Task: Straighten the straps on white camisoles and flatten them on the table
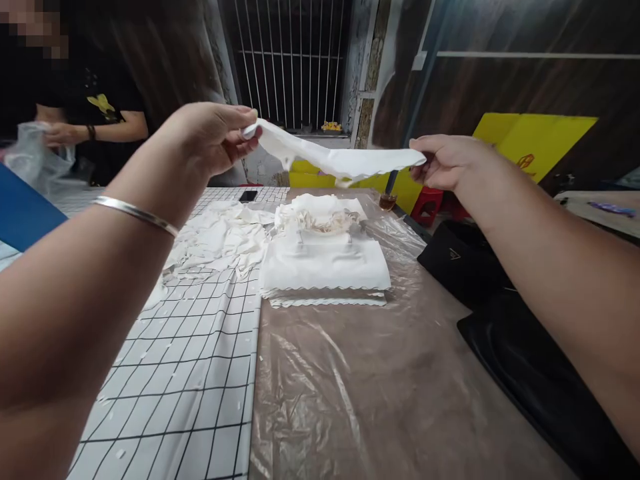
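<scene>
My left hand (217,133) pinches one end of a thin white fabric piece (350,162) between thumb and fingers. The other end is pinched in my right hand (445,160), so the cloth hangs stretched and slightly sagging above the table. Below it lies a stack of white fabric pieces (325,267) with wavy edges, its far part bunched and frilled. Left of the stack is a loose heap of white fabric scraps (220,233). Neither hand touches the stack or the heap.
A checked cloth (200,373) covers the table's left side, brown plastic sheeting (380,387) the right. A phone (248,196) and a glass of brown liquid (387,202) sit toward the back. Black fabric (540,360) lies at right. A co-worker (107,100) handles a clear bag (40,160).
</scene>
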A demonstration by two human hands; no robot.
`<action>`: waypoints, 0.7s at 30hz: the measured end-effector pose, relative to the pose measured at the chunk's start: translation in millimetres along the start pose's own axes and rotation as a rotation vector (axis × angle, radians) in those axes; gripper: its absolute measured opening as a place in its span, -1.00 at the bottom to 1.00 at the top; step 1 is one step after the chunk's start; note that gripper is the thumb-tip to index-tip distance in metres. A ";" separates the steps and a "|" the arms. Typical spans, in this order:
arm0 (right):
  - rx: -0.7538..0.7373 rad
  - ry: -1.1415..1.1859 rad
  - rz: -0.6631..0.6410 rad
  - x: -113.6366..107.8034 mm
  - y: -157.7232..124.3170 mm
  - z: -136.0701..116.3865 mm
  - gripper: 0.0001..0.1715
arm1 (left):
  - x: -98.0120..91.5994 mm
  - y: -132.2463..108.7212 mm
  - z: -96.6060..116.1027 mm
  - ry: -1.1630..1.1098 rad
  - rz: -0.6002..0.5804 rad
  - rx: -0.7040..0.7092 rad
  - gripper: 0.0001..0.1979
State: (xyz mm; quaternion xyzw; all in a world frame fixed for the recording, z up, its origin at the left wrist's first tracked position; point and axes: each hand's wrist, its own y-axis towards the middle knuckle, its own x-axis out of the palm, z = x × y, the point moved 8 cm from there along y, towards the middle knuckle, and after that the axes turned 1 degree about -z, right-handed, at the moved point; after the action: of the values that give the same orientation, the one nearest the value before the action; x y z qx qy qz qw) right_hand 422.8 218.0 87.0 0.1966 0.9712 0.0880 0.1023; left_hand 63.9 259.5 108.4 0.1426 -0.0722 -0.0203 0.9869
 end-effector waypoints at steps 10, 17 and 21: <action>0.528 -0.040 -0.118 11.6 -106.3 189.2 -0.77 | -36.3 -104.1 -198.0 0.277 -0.068 -0.534 -0.60; 0.405 -0.235 -0.128 8.5 -98.5 205.3 -0.75 | -43.4 -99.6 -200.8 0.508 -0.100 -0.468 -0.46; 0.273 -0.428 0.037 4.4 -82.4 204.3 -0.63 | -50.0 -82.3 -195.0 0.816 0.063 -0.384 -0.51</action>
State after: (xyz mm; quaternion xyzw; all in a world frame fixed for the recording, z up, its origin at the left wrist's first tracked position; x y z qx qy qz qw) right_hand 436.5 171.7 -128.0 0.2407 0.9265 -0.0858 0.2763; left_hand 41.8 238.0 -106.9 -0.0492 0.3235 0.0547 0.9434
